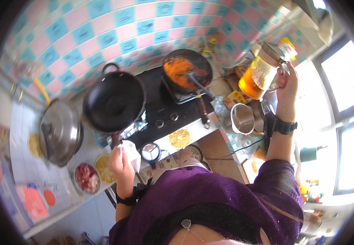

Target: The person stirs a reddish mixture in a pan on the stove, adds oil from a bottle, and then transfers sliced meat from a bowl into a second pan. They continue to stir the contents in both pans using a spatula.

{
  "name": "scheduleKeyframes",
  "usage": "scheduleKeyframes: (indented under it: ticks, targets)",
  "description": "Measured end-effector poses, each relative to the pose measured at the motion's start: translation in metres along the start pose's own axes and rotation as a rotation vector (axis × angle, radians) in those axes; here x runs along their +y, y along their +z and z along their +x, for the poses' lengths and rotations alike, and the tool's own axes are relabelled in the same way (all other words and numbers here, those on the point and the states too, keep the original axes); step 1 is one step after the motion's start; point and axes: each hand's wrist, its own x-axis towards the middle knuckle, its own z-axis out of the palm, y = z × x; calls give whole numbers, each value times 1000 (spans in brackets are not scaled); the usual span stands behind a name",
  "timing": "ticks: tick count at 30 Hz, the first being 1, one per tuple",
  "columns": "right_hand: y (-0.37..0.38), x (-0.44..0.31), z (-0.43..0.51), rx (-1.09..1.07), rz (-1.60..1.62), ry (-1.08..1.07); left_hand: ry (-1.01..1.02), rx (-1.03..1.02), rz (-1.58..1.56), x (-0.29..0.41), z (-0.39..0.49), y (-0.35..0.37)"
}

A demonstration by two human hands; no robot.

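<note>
My left hand (122, 163) grips the handle (115, 139) of a black wok (112, 101), with a white cloth or tissue (132, 154) also in the fingers. Nothing shows inside the wok, which is over the left part of a black gas stove (157, 101). Raised at the right, my right hand (287, 81) holds a clear oil jug (258, 73) by its handle. Amber oil collects low in the tilted jug. A second pan (207, 65) on the right burner contains orange-red food (178, 69) and a grey spatula (195, 81).
A lidded pot (62, 134) stands on the left counter, near a bowl of raw meat (86, 177). Beside the stove at right are a white-rimmed container (242, 119) and a yellow box (235, 98). A black cable (241, 150) hangs by my right forearm. The tiled wall (103, 39) rises behind.
</note>
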Motion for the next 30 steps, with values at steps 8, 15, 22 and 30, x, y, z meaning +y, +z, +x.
scheduleKeyframes:
  ticks: [8, 15, 22, 30]
  targets:
    - [-128, -22, 104, 459, -94, -558, -35, -197, -150, 50, 17, 93]
    - [-162, 7, 230, 401, 235, -474, -61, -242, -93, 106, 37, 159]
    - [-152, 66, 294, 289, 259, -343, -191, -151, -59, 140, 37, 187]
    - [-163, 114, 314, 235, 237, -292, -241, -59, -15, 118, 34, 187]
